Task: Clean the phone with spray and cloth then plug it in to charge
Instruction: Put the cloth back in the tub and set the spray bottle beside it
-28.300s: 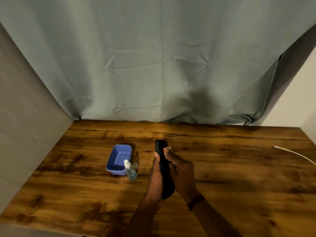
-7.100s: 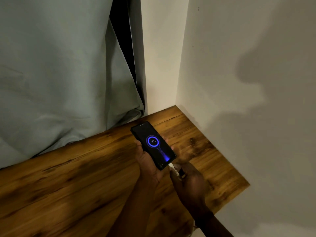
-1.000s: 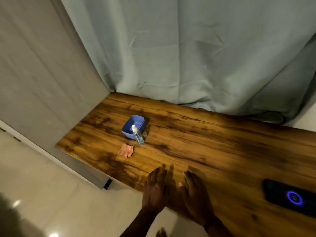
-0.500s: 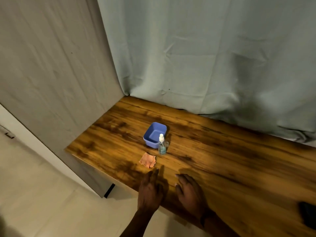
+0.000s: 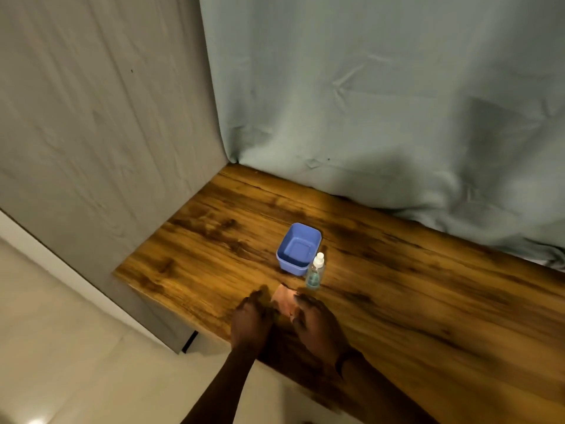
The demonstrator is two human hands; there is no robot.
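A small pink cloth (image 5: 283, 301) lies on the wooden table (image 5: 428, 304) near its front edge. My left hand (image 5: 252, 316) curls its fingers onto the cloth's left edge. My right hand (image 5: 316, 324) pinches the right edge between thumb and forefinger. Just behind the cloth stands a small clear spray bottle (image 5: 315, 272) with a white cap and bluish liquid. The phone and its cable are out of view to the right.
A blue plastic tub (image 5: 298, 249) sits behind the spray bottle, almost touching it. A grey curtain (image 5: 382, 117) hangs along the back of the table, and a grey panel (image 5: 101, 133) closes its left end. Pale floor (image 5: 76, 362) lies below on the left.
The view has swung left, away from the charging phone. Both hands have moved forward across the table from open and flat to closing on the pink cloth.
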